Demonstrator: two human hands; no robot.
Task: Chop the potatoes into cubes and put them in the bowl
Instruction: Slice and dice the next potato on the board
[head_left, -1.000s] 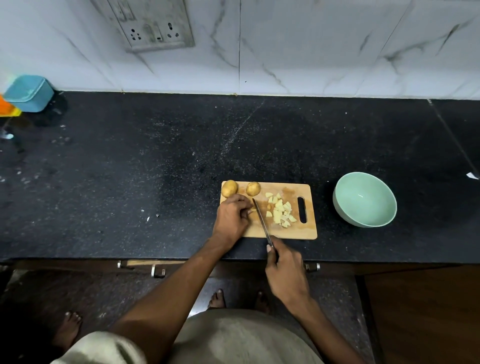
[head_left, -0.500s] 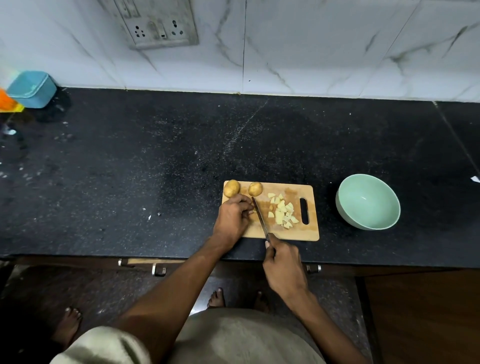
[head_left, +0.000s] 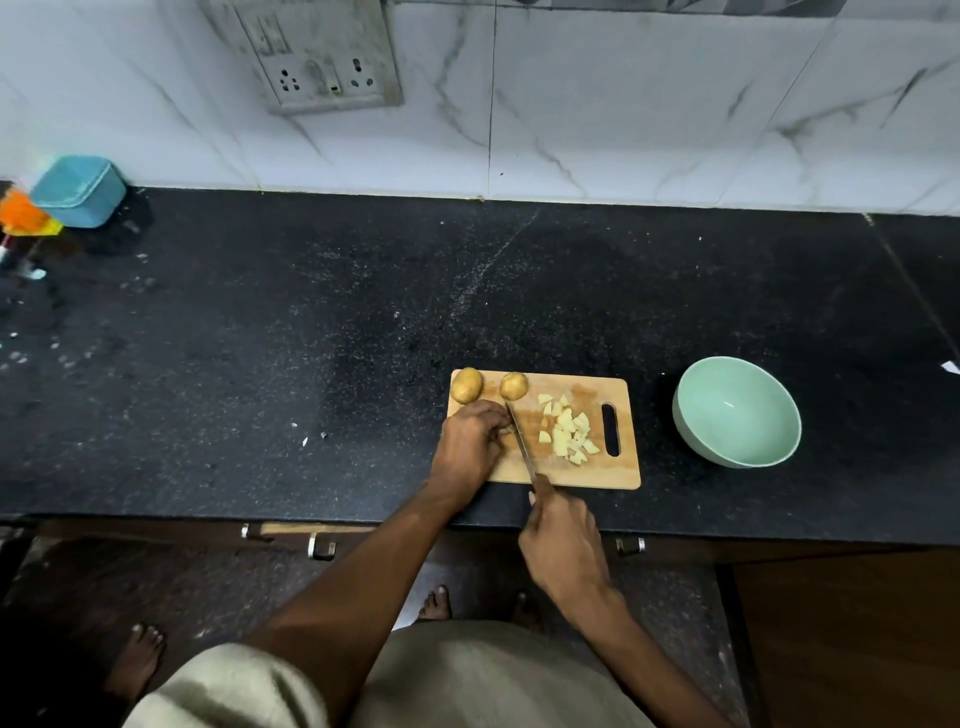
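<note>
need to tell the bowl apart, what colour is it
Pale mint green bowl, inside and out, seen in the head view.

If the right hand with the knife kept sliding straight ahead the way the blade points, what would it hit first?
Probably the whole potato at the board's far edge: the knife in the right hand points up and slightly left, its tip just short of it. The left hand sits alongside the blade; depth is unclear.
</note>
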